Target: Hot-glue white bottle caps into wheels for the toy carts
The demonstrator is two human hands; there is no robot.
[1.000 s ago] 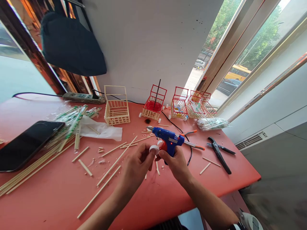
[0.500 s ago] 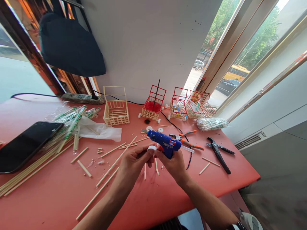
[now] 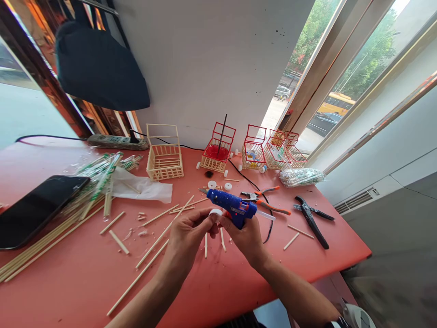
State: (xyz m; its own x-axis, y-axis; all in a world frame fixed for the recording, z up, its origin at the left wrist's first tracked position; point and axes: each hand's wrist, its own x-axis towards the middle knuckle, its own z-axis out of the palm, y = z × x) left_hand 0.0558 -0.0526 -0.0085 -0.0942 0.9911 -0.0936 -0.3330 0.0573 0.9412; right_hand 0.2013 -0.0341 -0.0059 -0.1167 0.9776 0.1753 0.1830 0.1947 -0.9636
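My left hand [image 3: 196, 226] is closed, pinching a small white round cap [image 3: 215, 212] between thumb and fingers. In my right hand [image 3: 246, 234] is a blue hot glue gun [image 3: 230, 203], its nozzle pointing left and a clear glue stick [image 3: 266, 215] poking out of its back. My right thumb is close to the cap; whether it touches the cap I cannot tell. Just beyond the gun, two white rings [image 3: 211, 184] lie on the red table [image 3: 191, 291]. Short sticks [image 3: 223, 240] lie beneath my hands.
Pliers with orange handles [image 3: 273, 207] and black cutters [image 3: 311, 222] lie at right. Along the wall stand a plain stick cart [image 3: 165, 161] and several red-trimmed carts [image 3: 218, 157]. Bamboo sticks [image 3: 164, 232], wrapped bundles [image 3: 102, 175] and a phone [image 3: 41, 209] cover the left side.
Both hands, with the cap and the glue gun, have shifted very slightly left in view. The grips look the same.
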